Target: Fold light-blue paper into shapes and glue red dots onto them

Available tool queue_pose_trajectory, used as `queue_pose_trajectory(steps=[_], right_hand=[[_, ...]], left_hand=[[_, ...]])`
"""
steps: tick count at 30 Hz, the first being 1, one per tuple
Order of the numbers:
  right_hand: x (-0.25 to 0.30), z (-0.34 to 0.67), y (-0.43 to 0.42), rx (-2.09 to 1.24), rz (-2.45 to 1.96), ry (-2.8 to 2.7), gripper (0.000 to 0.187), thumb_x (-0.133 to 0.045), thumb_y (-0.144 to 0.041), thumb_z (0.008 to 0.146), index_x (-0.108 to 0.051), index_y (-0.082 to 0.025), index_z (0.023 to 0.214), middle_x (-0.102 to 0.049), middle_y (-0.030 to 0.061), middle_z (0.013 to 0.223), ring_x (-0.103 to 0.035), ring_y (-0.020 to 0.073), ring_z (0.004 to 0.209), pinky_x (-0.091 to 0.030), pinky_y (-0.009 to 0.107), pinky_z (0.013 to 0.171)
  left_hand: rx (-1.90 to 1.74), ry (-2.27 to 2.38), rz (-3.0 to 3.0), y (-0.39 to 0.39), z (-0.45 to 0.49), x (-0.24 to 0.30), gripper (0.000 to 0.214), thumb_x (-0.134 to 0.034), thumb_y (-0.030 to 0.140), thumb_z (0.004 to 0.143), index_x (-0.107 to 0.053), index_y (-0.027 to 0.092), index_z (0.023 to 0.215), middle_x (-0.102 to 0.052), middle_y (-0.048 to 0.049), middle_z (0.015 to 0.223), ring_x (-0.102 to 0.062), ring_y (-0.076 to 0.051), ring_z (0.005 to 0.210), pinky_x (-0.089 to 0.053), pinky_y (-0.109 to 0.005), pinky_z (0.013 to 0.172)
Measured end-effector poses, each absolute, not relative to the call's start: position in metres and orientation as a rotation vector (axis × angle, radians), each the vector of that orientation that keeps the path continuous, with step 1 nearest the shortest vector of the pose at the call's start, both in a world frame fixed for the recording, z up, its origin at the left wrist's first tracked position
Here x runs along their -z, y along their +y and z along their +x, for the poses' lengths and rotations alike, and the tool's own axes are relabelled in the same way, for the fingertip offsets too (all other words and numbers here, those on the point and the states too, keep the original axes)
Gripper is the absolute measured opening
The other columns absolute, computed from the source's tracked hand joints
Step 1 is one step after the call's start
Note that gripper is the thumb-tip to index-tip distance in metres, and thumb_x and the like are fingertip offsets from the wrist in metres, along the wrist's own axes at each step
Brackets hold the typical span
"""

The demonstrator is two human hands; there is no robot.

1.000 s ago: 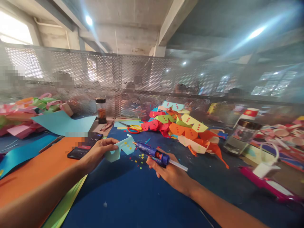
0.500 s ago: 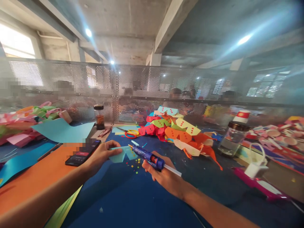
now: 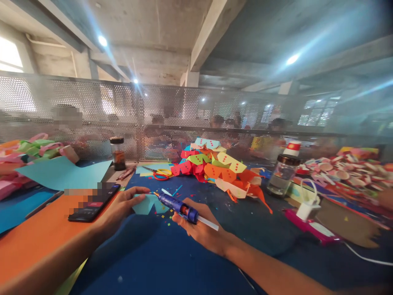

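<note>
My left hand (image 3: 124,207) pinches the left part of a light blue paper cutout (image 3: 145,205) just above the dark blue table. In my right hand (image 3: 204,227) is a blue hot glue gun (image 3: 178,207), with a white glue stick (image 3: 208,223) sticking out of its back end. The gun's tip points left, close to the upper edge of the cutout; whether it touches cannot be told. Small coloured paper bits (image 3: 166,219) lie scattered beneath. Beyond sits a pile of coloured paper cutouts (image 3: 219,173) with red dots.
Left of my hand lie a phone (image 3: 95,203), orange sheet (image 3: 37,246) and light blue sheet (image 3: 67,172). Scissors (image 3: 162,175) and a dark-lidded jar (image 3: 118,155) stand farther back. At right are a glass jar (image 3: 281,178), pink power strip (image 3: 319,231) and paper heap (image 3: 340,170).
The view has turned a little right, so the scene sits farther left. The glue gun's tip has come nearer the upper edge of the paper cutout. Both hands keep their hold.
</note>
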State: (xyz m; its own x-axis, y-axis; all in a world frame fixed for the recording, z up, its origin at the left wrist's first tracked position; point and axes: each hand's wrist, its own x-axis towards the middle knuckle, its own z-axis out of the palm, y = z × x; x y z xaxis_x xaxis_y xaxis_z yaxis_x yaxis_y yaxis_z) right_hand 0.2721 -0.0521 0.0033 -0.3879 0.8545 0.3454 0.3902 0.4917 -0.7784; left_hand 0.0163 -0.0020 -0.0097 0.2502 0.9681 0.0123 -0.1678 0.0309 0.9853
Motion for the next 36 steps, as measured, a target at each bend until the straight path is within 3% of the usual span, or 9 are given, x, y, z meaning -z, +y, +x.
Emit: queue_pose_trajectory(steps=[6,14,18,24,31,36], right_hand=[[-0.0018,0.2712,-0.0506,-0.77,-1.031,-1.999,0.025,-0.061,-0.045,0.09,-0.056,-0.021,0.083,-0.058,-0.0024,0.068,-0.051,0.0114,0.056,-0.042,0.025,0.05],[-0.0008,0.2715,-0.0522,-0.677,-1.008,-2.025,0.026,-0.062,-0.045,0.089,-0.054,-0.021,0.081,-0.054,-0.004,0.066,-0.047,0.0101,0.054,-0.038,0.024,0.048],[0.0007,0.2724,-0.0499,-0.586,-1.006,-2.06,0.027,-0.062,-0.044,0.088,-0.051,-0.022,0.078,-0.051,-0.005,0.063,-0.046,0.0109,0.055,-0.037,0.025,0.051],[0.0018,0.2726,-0.0491,-0.559,-0.97,-2.068,0.025,-0.063,-0.043,0.088,-0.052,-0.022,0.08,-0.051,-0.0044,0.066,-0.044,0.011,0.057,-0.036,0.025,0.054],[0.0021,0.2723,-0.0498,-0.582,-1.009,-2.067,0.025,-0.062,-0.044,0.088,-0.052,-0.023,0.081,-0.052,-0.0042,0.065,-0.046,0.0113,0.056,-0.037,0.024,0.051],[0.0012,0.2726,-0.0506,-0.62,-1.053,-2.054,0.024,-0.062,-0.045,0.089,-0.055,-0.023,0.083,-0.052,-0.0048,0.062,-0.047,0.0113,0.055,-0.039,0.023,0.051]], left_hand=[[-1.078,0.78,1.12,-0.0037,0.0122,0.008,0.045,-0.079,0.03,0.077,-0.059,0.02,0.116,-0.073,-0.0081,0.111,-0.072,-0.02,0.082,-0.056,-0.031,0.075],[-1.079,0.783,1.163,-0.0109,0.0146,0.0033,0.036,-0.079,0.031,0.079,-0.061,0.021,0.108,-0.066,-0.0114,0.131,-0.071,-0.025,0.099,-0.057,-0.03,0.075],[-1.076,0.794,1.119,-0.0107,0.0165,0.0058,0.041,-0.082,0.032,0.075,-0.063,0.021,0.11,-0.067,-0.0106,0.129,-0.073,-0.022,0.086,-0.058,-0.03,0.07],[-1.028,0.794,1.073,-0.0087,0.0148,0.0071,0.042,-0.082,0.033,0.076,-0.065,0.019,0.112,-0.074,-0.0071,0.103,-0.072,-0.021,0.079,-0.057,-0.03,0.07],[-1.077,0.84,1.002,-0.0075,0.0166,0.009,0.037,-0.083,0.032,0.073,-0.063,0.02,0.101,-0.073,-0.0089,0.113,-0.072,-0.02,0.073,-0.057,-0.031,0.066],[-1.069,0.863,1.106,-0.0068,0.0157,0.0123,0.033,-0.082,0.039,0.072,-0.066,0.021,0.095,-0.073,-0.0067,0.107,-0.071,-0.02,0.077,-0.055,-0.029,0.066]])
